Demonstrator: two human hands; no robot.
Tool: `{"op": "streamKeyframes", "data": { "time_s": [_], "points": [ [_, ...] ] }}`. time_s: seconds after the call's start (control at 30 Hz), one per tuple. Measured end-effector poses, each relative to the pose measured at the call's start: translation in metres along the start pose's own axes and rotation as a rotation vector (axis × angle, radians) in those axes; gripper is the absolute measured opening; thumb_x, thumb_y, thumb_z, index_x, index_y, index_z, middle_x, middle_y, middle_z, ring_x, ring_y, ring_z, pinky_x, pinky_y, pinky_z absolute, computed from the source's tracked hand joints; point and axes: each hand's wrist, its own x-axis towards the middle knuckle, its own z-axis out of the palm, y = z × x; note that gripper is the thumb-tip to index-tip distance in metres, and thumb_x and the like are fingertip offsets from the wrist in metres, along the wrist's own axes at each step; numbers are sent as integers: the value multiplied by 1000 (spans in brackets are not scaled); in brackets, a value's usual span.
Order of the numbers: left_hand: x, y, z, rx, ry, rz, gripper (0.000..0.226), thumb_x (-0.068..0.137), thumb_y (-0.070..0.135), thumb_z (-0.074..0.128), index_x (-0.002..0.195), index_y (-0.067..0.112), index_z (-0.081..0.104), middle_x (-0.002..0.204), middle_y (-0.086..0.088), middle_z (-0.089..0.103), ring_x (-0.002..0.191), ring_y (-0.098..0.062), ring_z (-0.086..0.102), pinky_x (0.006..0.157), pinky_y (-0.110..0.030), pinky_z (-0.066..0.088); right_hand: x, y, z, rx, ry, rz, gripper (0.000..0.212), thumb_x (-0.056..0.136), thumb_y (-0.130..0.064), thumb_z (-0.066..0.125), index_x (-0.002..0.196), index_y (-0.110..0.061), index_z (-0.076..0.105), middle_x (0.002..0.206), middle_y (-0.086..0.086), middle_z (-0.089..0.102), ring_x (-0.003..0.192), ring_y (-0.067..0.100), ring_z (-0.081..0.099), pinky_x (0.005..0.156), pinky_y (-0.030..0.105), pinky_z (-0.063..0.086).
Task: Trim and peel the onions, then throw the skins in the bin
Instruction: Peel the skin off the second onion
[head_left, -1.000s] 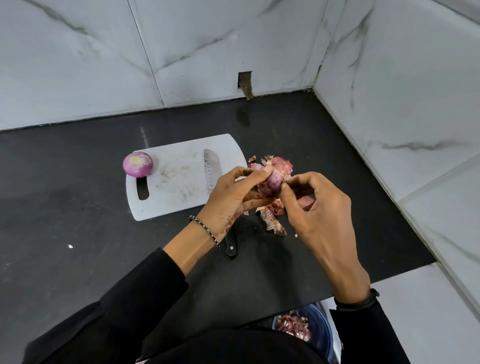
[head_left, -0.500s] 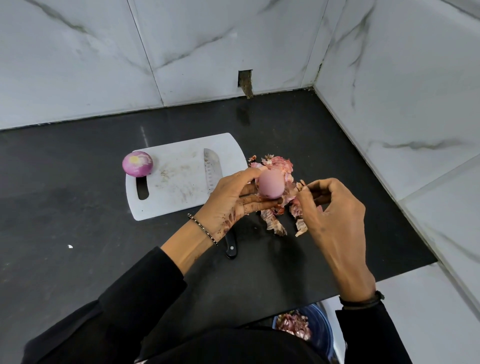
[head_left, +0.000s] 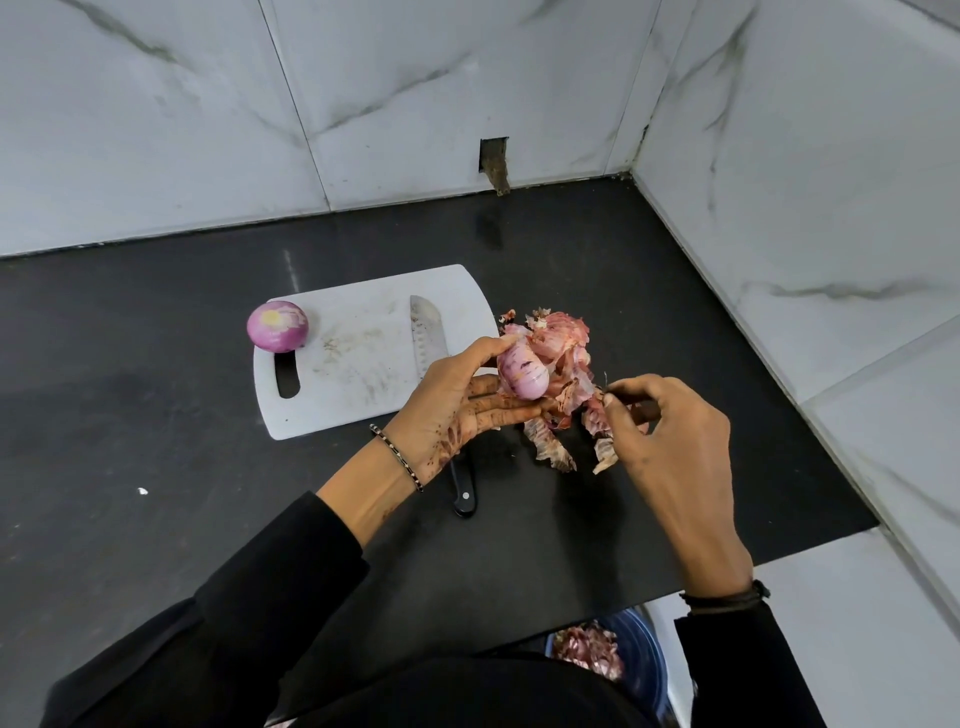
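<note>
The half-peeled onion sits in my left hand, above the counter. My thumb lies on its top and my curled fingers hold it from under. My right hand is just beside it, to the right, with thumb and forefinger pinching a thin scrap of skin. Under and behind the onion lies the pile of skins. To the left is the cutting board with the knife on it, and a peeled onion at its far left corner. The bin stands below the counter edge, with skins inside.
</note>
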Motion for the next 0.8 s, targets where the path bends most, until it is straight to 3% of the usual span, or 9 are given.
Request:
{"op": "streamKeyframes", "data": {
  "time_s": [0.1, 0.3, 0.43, 0.57, 0.8],
  "points": [
    [2, -1, -2, 22, 7, -9, 30, 93, 28, 62, 113, 6, 60, 107, -27, 70, 98, -36, 70, 80, -41, 60, 1, 1, 0, 12, 10, 13, 11, 90, -19, 75, 99, -23, 71, 96, -7, 66, 84, 6, 63, 68, 21, 50],
    [7, -2, -5, 38, 10, -1, 31, 94, 28, 61, 115, 7, 59, 108, -27, 69, 100, -37, 70, 88, -46, 57, 1, 4, 0, 26, 1, 12, 14, 94, -25, 69, 107, -21, 72, 98, -5, 69, 87, 9, 64, 72, 23, 51],
    [7, -2, -4, 51, 17, -11, 39, 93, 29, 62, 123, 4, 56, 109, -28, 68, 101, -37, 69, 91, -48, 55, 1, 0, 1, 48, 7, 38, 10, 92, -33, 71, 94, -23, 68, 90, -8, 66, 81, 6, 62, 68, 29, 54],
    [8, -2, -4, 56, 23, -13, 37, 93, 29, 62, 120, 5, 56, 107, -28, 69, 100, -37, 70, 88, -46, 57, 3, 0, 3, 47, -25, 20, 14, 88, -19, 75, 96, -24, 65, 96, -9, 63, 83, 4, 61, 68, 23, 50],
    [8, -1, -3, 68, 17, -26, 36, 93, 30, 61, 120, 6, 56, 106, -28, 70, 99, -37, 70, 88, -46, 57, 5, 4, 2, 46, -76, 17, 17, 87, -13, 76, 100, -24, 71, 97, -9, 67, 85, 3, 64, 68, 18, 47]
  ]
}}
